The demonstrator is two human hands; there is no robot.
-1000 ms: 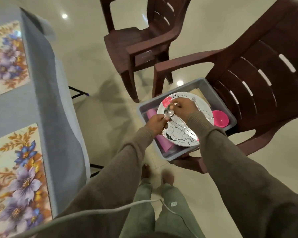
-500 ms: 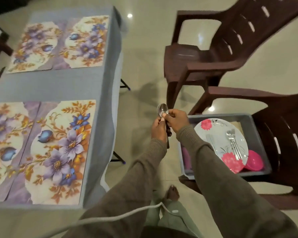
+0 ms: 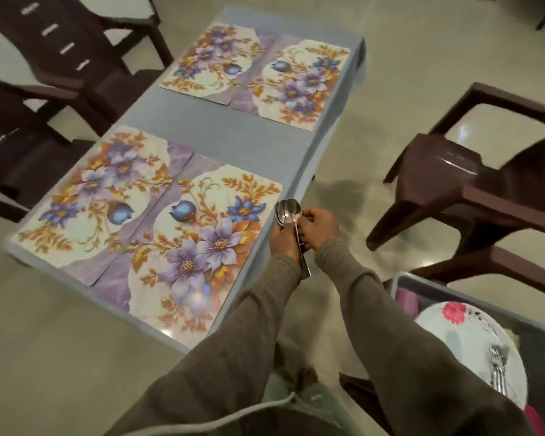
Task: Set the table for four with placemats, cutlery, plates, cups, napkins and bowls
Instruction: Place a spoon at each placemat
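Note:
A bunch of steel spoons (image 3: 286, 211) is held upright just off the right edge of the grey table (image 3: 230, 133). My left hand (image 3: 284, 243) grips the handles low down, and my right hand (image 3: 319, 226) pinches them just under the bowls. Several floral placemats lie on the table; the nearest placemat (image 3: 202, 256) is just left of my hands. At the lower right a grey tub (image 3: 540, 347) holds a white flowered plate (image 3: 463, 338) with forks (image 3: 497, 368) lying on it.
Dark brown plastic chairs stand around the table: one chair (image 3: 472, 187) at the right, others (image 3: 54, 73) at the left. Pink items show in the tub beside the plate. My feet stand on the pale tiled floor (image 3: 44, 341).
My view swung from the tub on the chair toward the table. Both hands lifted the spoons out of the tub and carried them left to the table's right edge.

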